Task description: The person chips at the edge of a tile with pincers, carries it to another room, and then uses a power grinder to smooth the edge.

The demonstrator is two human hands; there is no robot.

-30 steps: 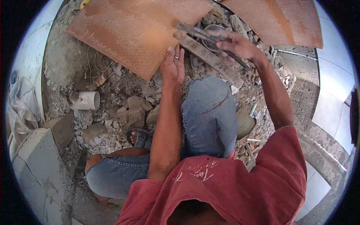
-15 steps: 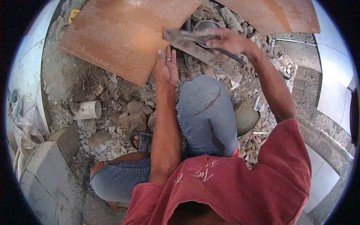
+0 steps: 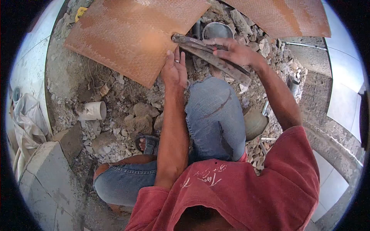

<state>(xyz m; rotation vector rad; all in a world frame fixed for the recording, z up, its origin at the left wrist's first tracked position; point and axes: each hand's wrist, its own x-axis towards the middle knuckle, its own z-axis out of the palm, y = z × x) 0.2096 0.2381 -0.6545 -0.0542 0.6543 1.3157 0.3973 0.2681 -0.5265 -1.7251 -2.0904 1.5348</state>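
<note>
Crouched over the rubble floor, the left hand lies flat, fingers spread, pinning the orange tile's near edge. Just beyond, the right hand grips pincers biting that edge; small, steady nibbles should avoid cracking it.

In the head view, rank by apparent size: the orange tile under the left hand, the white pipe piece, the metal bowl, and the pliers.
1. Orange tile
2. Pliers, in the right hand
3. and 4. White pipe piece and metal bowl look alike; unsure.
</note>
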